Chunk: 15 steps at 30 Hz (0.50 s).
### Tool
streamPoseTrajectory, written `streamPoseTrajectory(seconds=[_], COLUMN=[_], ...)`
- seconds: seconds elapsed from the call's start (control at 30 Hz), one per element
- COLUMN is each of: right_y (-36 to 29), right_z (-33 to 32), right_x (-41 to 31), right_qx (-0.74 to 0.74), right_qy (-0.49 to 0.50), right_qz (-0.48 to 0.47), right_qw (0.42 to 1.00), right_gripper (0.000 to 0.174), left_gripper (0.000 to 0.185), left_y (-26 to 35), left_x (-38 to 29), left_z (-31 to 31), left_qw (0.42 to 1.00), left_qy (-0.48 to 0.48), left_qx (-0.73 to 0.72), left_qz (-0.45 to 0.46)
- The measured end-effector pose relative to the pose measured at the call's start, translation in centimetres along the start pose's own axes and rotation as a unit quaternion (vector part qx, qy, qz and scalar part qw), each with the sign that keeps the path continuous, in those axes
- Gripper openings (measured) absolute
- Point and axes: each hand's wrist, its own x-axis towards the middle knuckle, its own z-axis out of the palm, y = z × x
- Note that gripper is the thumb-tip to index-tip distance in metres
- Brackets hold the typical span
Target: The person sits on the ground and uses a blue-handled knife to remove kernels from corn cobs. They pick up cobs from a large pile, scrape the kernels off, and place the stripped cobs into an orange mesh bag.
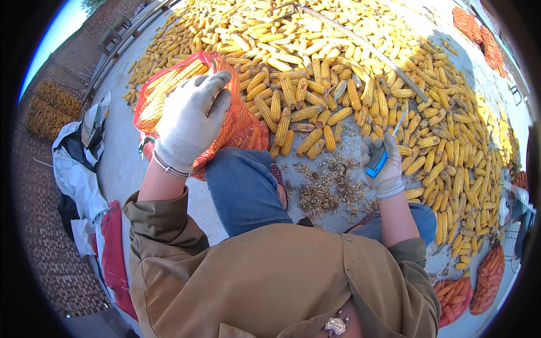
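My left hand [192, 114], in a white work glove with grey fingertips, lies over the mouth of a red mesh sack [241, 122] filled with corn cobs; whether its fingers grip the mesh cannot be told. The sack leans against my bent knee. In my right hand [383, 167], gloved the same way, is a blue-and-black handled tool [377, 164] with a thin pale shaft or blade pointing up and away. Husked yellow corn cobs [312, 95] are heaped before me and to the right of that hand. Loose kernels and chaff [325, 190] lie on the concrete between my legs.
A long wooden pole [367, 44] lies across the heap. More filled mesh sacks [488, 279] stand at the lower right, others [477, 36] at the upper right. Crumpled white sheeting [80, 156] and red cloth [116, 257] lie at the left, beside brick paving [50, 236].
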Motion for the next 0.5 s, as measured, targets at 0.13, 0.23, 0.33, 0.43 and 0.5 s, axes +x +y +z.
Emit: streamPoseTrajectory(seconds=[0.13,0.23,0.33,0.43,0.5], right_y=[-0.1,-0.9,-1.1,-0.8,-0.1], right_z=[1.0,0.2,-0.1,0.2,0.4], right_x=[-0.7,-2.2,-2.8,-2.6,-2.0], right_qx=[0.005,0.036,0.024,0.020,0.022], right_qy=[0.003,0.005,0.012,0.032,0.028], right_qz=[0.001,-0.013,-0.034,-0.031,-0.019], right_qw=[1.000,0.999,0.999,0.999,0.999], right_gripper=[0.030,0.033,0.030,0.031,0.031], left_gripper=[0.020,0.026,0.028,0.032,0.033], left_y=[-3.8,-9.5,-13.6,-11.8,-11.3], left_x=[-0.5,0.0,-0.9,-1.5,-1.6], left_z=[0.3,-1.3,-3.2,-2.5,-2.1], left_qw=[0.983,0.959,0.942,0.939,0.946], left_qy=[0.102,-0.006,-0.134,-0.164,-0.181], left_qx=[0.142,0.178,-0.030,-0.020,0.002], left_qz=[-0.053,-0.221,-0.306,-0.302,-0.269])
